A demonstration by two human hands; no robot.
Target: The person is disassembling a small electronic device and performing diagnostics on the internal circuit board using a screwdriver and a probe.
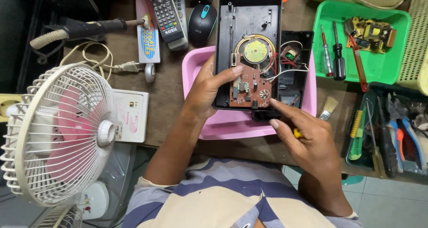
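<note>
My left hand (209,87) grips the left edge of an opened black plastic device case (249,23), thumb resting on its brown circuit board (249,92). A round speaker with a yellow centre (255,50) sits above the board, and red and white wires (285,65) run to the other black case half (294,72) on the right. My right hand (307,139) touches the case's lower right corner with its forefinger and holds a yellow-handled tool (297,133), mostly hidden in the palm. The case rests over a pink tray (232,123).
A white and pink table fan (58,134) stands at left beside a white box (131,114). Remote controls (167,14), a black mouse (202,23) and a soldering iron (80,29) lie behind. A green tray (383,63) holds screwdrivers; a tool bin (388,134) sits at right, a paintbrush (329,106) nearby.
</note>
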